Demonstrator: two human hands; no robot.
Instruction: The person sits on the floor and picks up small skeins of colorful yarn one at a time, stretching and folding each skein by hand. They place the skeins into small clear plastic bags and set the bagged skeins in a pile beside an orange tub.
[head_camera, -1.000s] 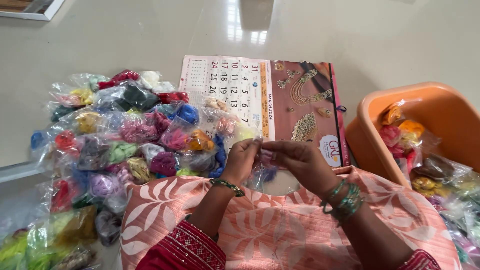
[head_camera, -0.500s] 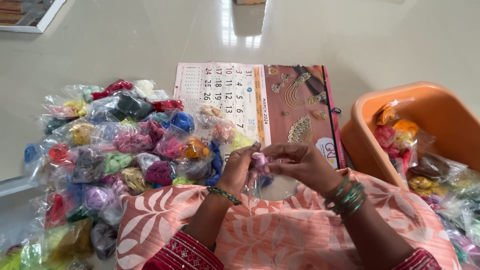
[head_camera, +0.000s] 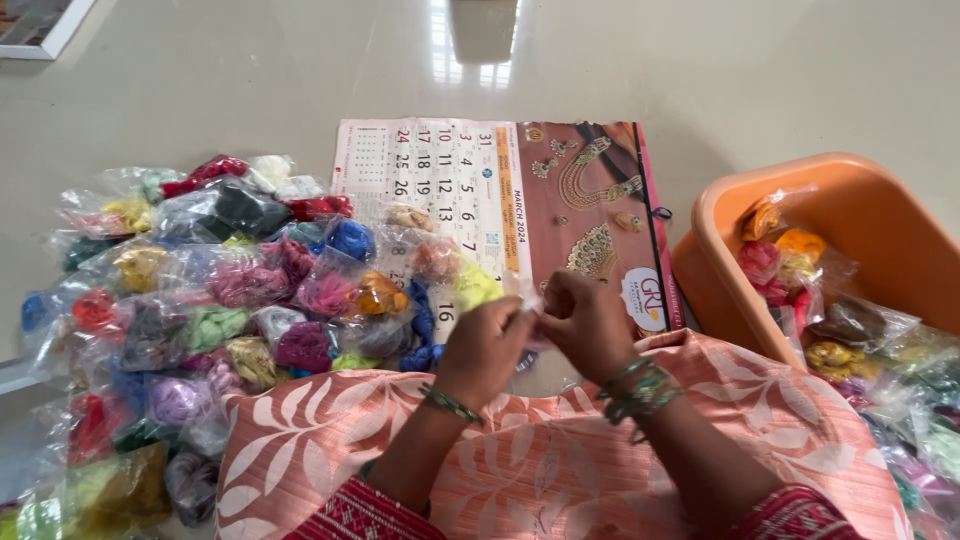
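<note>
Small clear packet (head_camera: 527, 300) was pinched between left hand (head_camera: 485, 345) and right hand (head_camera: 585, 325) above the calendar (head_camera: 500, 190).

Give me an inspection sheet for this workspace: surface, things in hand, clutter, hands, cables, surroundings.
Surface: pale glossy floor; peach leaf-print cloth over the lap.
Things in hand: small clear packet pinched between both hands, contents too small to tell.
Clutter: heap of bagged coloured thread on the left; orange tub on the right holding more bags; wall calendar lying flat ahead.
Hands: left hand and right hand together on the packet; bangles on both wrists.
Cables: nothing seen.
Surroundings: framed object's corner at top left.
</note>
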